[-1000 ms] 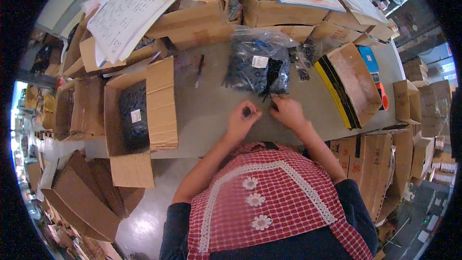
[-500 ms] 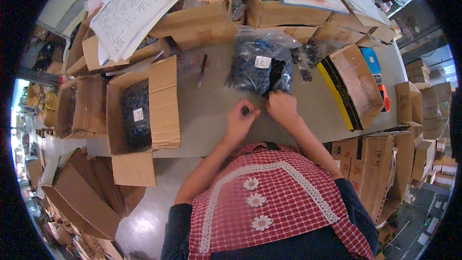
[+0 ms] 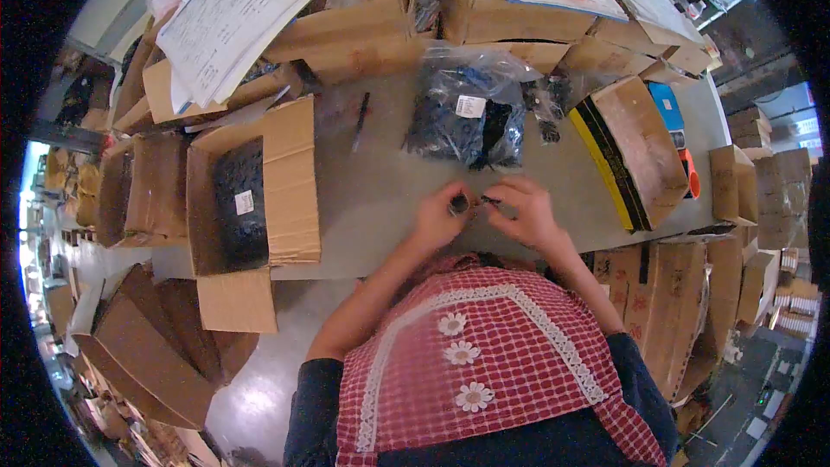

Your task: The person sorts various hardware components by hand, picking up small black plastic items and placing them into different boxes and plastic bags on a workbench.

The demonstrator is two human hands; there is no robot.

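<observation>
My left hand (image 3: 437,218) is curled round a small dark round piece (image 3: 458,203), whose kind I cannot make out. Close to it on the right, my right hand (image 3: 529,213) pinches a small black piece (image 3: 490,201) between thumb and fingertips. Both hands are low over the near part of the grey table (image 3: 363,207). Just beyond them lies a clear plastic bag (image 3: 441,125) of dark small parts, with a white label on it. A smaller bag of black parts (image 3: 494,134) rests against its right side.
An open cardboard box (image 3: 292,190) with a labelled dark bag stands at left. On the right are a tilted carton (image 3: 635,156) with a yellow-black edge and a blue and orange object (image 3: 667,108). A black pen (image 3: 361,112) lies farther back. Boxes and papers (image 3: 238,22) line the far edge.
My right hand has come back from the small bag of black parts toward my left hand, now with a small black piece in its fingertips. My left hand has shifted slightly right.
</observation>
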